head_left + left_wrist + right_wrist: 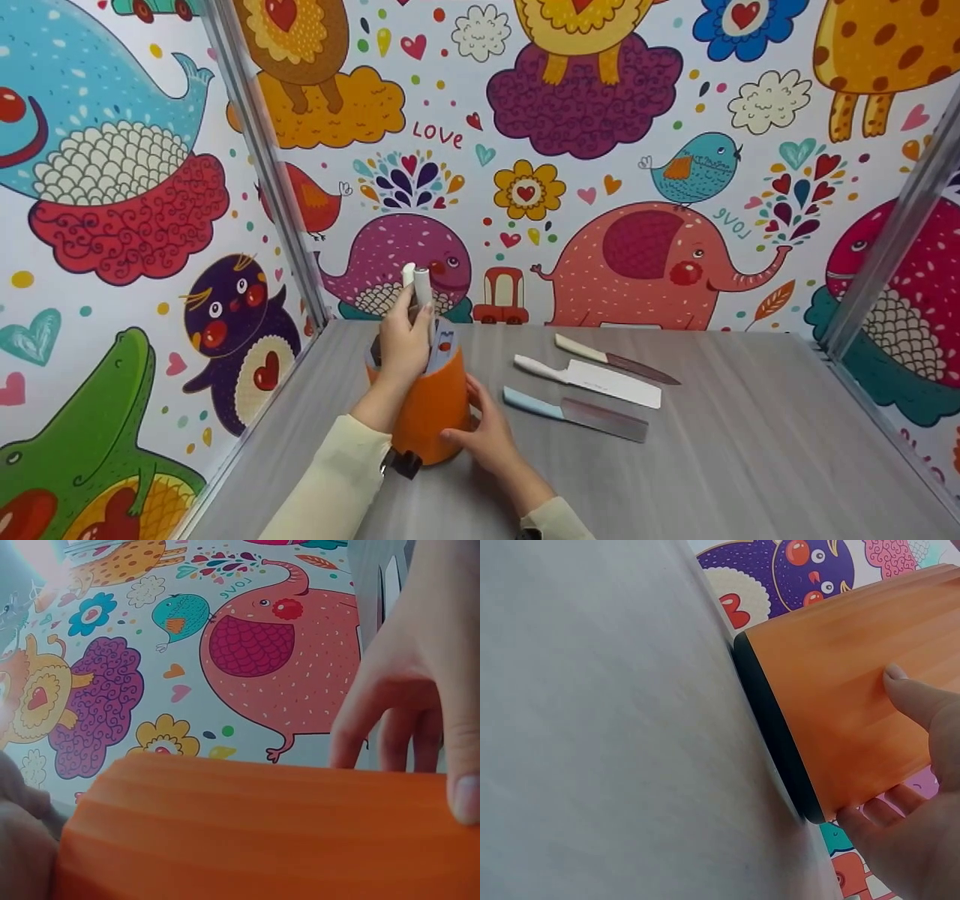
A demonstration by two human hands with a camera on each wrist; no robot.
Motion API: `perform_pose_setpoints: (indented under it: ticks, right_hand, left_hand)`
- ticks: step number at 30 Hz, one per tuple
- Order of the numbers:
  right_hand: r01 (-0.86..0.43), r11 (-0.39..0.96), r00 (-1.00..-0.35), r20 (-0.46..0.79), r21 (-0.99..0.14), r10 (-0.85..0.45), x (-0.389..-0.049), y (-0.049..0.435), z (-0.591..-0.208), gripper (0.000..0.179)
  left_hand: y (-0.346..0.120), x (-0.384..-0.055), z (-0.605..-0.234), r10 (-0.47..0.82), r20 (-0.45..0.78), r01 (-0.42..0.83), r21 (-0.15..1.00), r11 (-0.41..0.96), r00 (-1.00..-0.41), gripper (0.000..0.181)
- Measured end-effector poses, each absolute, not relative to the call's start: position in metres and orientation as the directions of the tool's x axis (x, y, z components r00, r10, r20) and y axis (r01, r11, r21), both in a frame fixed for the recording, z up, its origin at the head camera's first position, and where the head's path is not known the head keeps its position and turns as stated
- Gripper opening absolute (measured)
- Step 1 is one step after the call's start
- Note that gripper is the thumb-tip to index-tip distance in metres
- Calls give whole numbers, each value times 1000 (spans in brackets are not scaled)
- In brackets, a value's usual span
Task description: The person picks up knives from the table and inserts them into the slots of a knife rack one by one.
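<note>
An orange knife block (433, 409) with a grey slotted top stands upright on the table, its dark base showing in the right wrist view. Above its top, my left hand (403, 341) grips a white-handled knife (422, 283). A second pale handle (408, 273) sticks up right beside it; whether the hand holds this one too I cannot tell. My right hand (491, 431) holds the block's right side, thumb in front and fingers round the back. In the left wrist view the block (262, 832) hides the knife, and only part of the left hand (26, 840) shows.
Three knives lie right of the block, blades pointing right: one with a cream handle and brown blade (637, 367), a white cleaver (611, 384), and one with a light blue handle (532, 402). Patterned walls (525, 247) with metal corner posts enclose the grey table (735, 450).
</note>
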State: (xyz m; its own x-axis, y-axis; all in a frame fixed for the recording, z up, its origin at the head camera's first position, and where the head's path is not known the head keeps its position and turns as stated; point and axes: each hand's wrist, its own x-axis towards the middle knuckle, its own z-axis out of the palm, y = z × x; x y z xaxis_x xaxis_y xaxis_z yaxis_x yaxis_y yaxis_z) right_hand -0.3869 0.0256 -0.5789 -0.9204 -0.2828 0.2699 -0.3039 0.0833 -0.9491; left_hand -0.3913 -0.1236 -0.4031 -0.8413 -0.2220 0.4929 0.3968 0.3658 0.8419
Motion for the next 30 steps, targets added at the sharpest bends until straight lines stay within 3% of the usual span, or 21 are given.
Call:
perform_pose_setpoints:
  ticks: [11,18,24,30]
  right_hand:
    - [-296,84,-923,262,-951,-282,-388,26,-579,97]
    - [-328,85,-913,292,-941,-285,-386,26,-582,96]
    - [-357,69,-898,321,-932,-300,-387,26,-582,97]
    - [-361,69,-895,325,-930,-305,-388,27,-583,98]
  left_hand:
    - [-120,-400,-394,-205,432,317,847,427,-878,47]
    - [-113,-406,-393,-227,467,340,834,435,-855,45]
    - [-111,-404,-392,-255,554,425,802,420,-793,46]
    - [-113,-391,-395,-277,681,536,716,447,-678,52]
